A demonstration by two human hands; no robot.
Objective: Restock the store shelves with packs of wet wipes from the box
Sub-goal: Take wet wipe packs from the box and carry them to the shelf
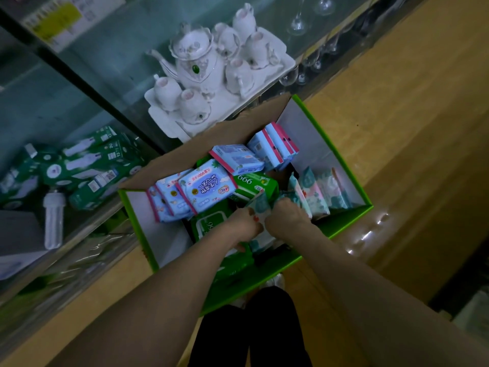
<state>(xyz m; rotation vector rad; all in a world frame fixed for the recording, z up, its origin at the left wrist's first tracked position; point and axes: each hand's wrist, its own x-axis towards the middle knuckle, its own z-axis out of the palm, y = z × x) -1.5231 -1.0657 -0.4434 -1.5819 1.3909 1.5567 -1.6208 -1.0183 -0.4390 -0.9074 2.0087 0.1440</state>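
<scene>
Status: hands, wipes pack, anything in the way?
Left hand and right hand both gripping one teal-patterned pack inside the box. Pack not yet lifted out. Loose packs crowd it; opening above clear.

The box (344, 230) is green, packs (206, 190) blue edged pink, tea set (197, 67) white.

The box (341, 229) is cardboard: plain brown and matt on its far flap, bright green and smooth along its rim, dull grey inside. The blue packs (209, 186) and green packs (255, 185) in it are soft, shiny plastic wrap, and so is the pale pack (260, 205) near the box's front edge. The glass shelf (119, 49) is clear and smooth. The white tea set (195, 64) looks like glossy china. The wine glasses (297, 22) are clear glass. The bulb boxes (90, 165) are printed card. The yellow floor (410, 115) is smooth and shiny.
</scene>
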